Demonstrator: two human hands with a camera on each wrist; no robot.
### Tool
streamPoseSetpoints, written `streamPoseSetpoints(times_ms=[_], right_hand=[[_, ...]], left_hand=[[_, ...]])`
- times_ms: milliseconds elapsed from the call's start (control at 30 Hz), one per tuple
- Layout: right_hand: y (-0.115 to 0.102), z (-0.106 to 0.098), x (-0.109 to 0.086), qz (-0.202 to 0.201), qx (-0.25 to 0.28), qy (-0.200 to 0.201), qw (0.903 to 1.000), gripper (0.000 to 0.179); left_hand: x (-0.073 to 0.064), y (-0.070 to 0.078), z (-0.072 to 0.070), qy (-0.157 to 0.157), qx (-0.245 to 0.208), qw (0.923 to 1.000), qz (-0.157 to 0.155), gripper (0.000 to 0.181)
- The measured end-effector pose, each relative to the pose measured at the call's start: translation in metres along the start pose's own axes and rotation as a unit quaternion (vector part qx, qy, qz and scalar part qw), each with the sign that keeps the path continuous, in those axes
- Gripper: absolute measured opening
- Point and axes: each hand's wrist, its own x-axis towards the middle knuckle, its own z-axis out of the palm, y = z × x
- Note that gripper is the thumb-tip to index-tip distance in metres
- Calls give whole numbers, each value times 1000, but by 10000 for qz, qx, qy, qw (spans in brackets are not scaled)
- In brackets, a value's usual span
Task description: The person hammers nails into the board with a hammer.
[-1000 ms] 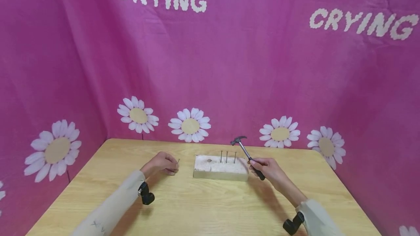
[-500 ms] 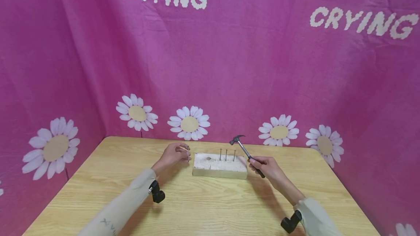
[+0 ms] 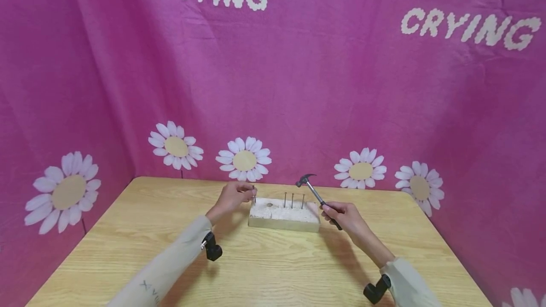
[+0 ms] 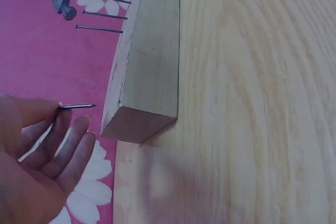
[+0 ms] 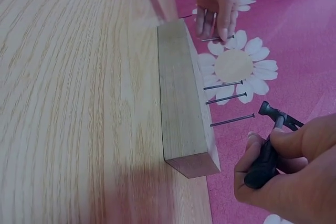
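My left hand [image 3: 233,197] pinches a nail [image 4: 77,106] between thumb and fingertip, above the left end of a wooden block [image 3: 283,224]. In the left wrist view the nail's point faces the block's top and stands a little apart from it. Three upright nails [image 3: 292,201] are stuck in the right part of the block's top. My right hand [image 3: 344,217] grips the black handle of a claw hammer [image 3: 313,189] just right of the block. The hammer's head is raised, tilted to the left, near the upright nails but apart from them.
The block lies on a light wooden table [image 3: 251,269]. Behind the table hangs a pink curtain [image 3: 298,84] with daisies and lettering. A dark mark [image 3: 269,204] shows on the block's top at left. Each wrist carries a black camera [image 3: 212,246].
My left hand has moved right and away from me, bringing the nail from beside the block to over its left end. The right hand and hammer have hardly moved.
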Motion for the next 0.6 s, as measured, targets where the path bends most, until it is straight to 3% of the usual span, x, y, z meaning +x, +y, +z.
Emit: streamPoseSetpoints(times_ms=[133, 300, 467, 600], right_hand=[[0, 0, -1, -32, -11, 40, 10000, 34], [-1, 3, -2, -171, 11, 73, 9998, 33], [-7, 9, -2, -641, -331, 132, 9973, 29], [-12, 11, -2, -939, -645, 167, 9934, 26]], left_hand=[[4, 3, 7, -169, -340, 9990, 245, 24], [5, 6, 19, -432, -548, 9974, 184, 27], [7, 5, 29, -303, -452, 9983, 220, 25], [9, 1, 38, -441, -671, 9966, 198, 25]])
